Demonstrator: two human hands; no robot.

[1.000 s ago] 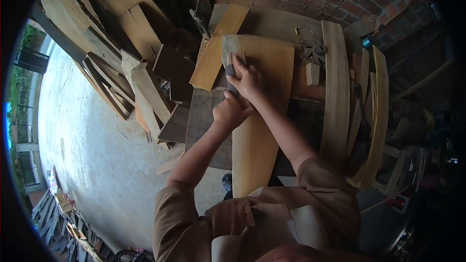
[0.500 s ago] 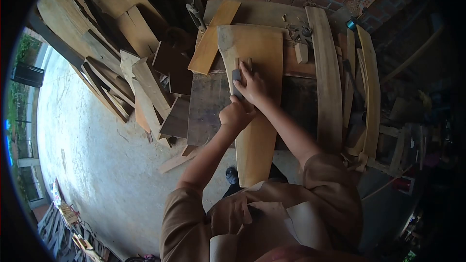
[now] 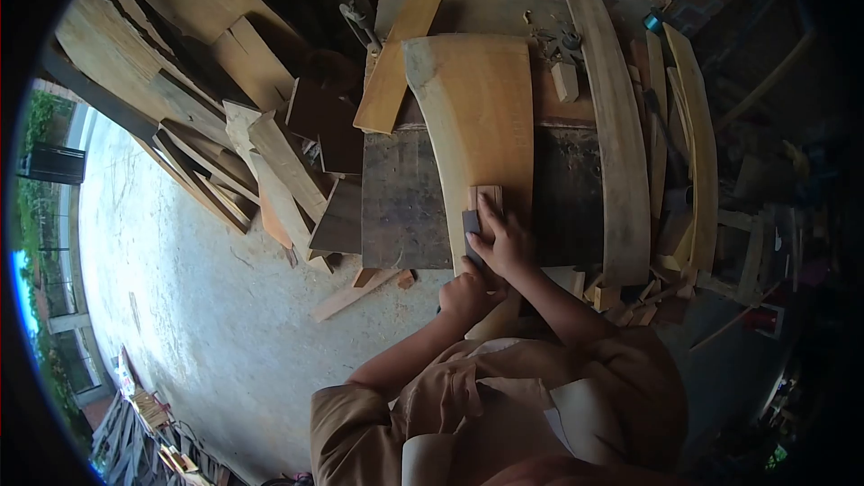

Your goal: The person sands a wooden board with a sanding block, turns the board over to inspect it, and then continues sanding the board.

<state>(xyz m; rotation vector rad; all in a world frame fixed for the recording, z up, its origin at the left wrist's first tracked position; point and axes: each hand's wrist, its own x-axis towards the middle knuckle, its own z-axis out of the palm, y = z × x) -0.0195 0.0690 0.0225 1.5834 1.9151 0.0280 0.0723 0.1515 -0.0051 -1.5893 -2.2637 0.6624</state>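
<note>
From the head view, our right hand [image 3: 506, 247] grips a small block [image 3: 480, 209] pressed on the near end of the long board [image 3: 477, 108] lying on the counter [image 3: 405, 207]; our left hand [image 3: 468, 292] is clenched just behind it, its hold hidden. The board beyond our hands looks smooth, so we judge the rubbing well along.

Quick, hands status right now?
Left hand: closed in a fist; what it grips is hidden.
Right hand: holding the wooden block down on the board.
</note>
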